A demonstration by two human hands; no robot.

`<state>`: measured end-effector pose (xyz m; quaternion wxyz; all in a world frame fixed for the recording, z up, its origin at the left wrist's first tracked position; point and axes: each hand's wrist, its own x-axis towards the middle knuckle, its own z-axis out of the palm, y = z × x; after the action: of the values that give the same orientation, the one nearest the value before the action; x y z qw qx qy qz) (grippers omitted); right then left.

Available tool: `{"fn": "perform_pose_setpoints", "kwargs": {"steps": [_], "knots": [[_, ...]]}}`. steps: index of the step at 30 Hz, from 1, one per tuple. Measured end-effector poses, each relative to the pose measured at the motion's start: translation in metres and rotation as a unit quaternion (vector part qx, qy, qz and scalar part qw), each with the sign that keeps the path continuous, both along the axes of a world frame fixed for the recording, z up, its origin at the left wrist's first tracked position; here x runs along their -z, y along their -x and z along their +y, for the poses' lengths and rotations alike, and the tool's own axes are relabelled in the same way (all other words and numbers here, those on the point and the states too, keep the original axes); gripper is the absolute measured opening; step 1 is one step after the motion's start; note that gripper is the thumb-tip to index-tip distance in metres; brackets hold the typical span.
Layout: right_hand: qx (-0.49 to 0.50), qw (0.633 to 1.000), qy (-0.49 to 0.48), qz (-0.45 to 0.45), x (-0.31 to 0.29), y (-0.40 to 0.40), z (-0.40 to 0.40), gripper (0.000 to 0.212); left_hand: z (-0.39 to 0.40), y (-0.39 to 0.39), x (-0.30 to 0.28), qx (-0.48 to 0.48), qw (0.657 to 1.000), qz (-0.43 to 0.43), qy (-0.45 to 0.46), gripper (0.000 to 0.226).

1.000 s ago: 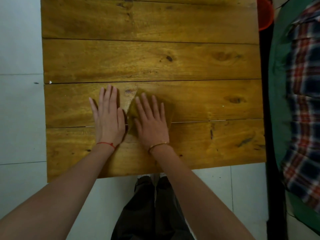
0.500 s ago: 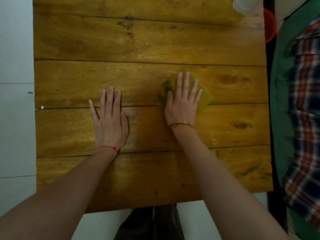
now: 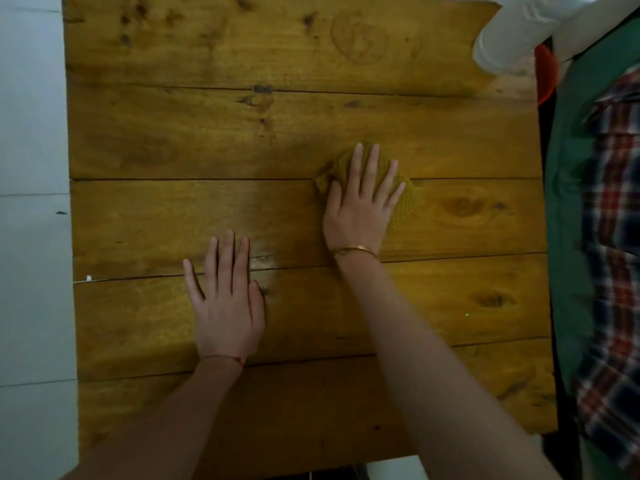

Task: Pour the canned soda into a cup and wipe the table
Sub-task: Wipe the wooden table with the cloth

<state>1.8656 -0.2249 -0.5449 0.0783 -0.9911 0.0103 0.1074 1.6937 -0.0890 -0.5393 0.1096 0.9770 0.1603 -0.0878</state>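
Cloth [image 3: 405, 206] is lying flat under my right hand [image 3: 360, 206], right of the table's middle and straddling a seam between two planks, closer to the right edge than to the left. I am pressing it down with straight, slightly spread fingers; I am not pinching it. My left hand [image 3: 227, 299] is resting palm-down on the bare wood of the table [image 3: 173, 133], nearer the near edge and well apart from the cloth, fingers straight and close together, holding nothing.

So the cloth is sitting ahead and to the right of the left hand, and only the right hand is touching it. It is bunched into a rough patch, so I cannot give it a long axis. I judge the wiping step is under way, with the far planks and the left side probably waiting for a pass.

Counting: one cloth, two hands, one table. At the far right corner one pale object [image 3: 502, 46] is overhanging the table; I cannot tell whether it is the cup. I am seeing no can anywhere.
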Motion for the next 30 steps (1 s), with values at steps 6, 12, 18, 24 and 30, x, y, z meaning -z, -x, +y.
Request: {"fn": "perform_pose_setpoints", "kwargs": {"steps": [6,12,18,24,30], "knots": [[-0.245,0.967,-0.069,0.019,-0.003,0.034,0.072,0.059,0.002,0.000,0.001,0.009,1.000,0.004,-0.014,0.060],[-0.162,0.986,-0.030,0.007,-0.004,0.038,-0.013,0.060,0.002,-0.001,-0.002,0.005,1.000,-0.001,0.012,0.060],[0.033,0.999,0.010,0.003,0.001,-0.001,-0.020,0.061,0.003,0.000,-0.002,0.001,1.000,-0.018,0.021,0.059],[-0.142,0.988,-0.055,0.015,-0.005,0.073,0.041,0.060,0.004,0.002,0.000,-0.010,0.995,-0.075,0.069,0.055],[-0.175,0.984,-0.027,0.024,-0.004,0.101,-0.023,0.060,0.004,0.006,-0.001,-0.027,0.985,-0.123,0.114,0.053]]}}
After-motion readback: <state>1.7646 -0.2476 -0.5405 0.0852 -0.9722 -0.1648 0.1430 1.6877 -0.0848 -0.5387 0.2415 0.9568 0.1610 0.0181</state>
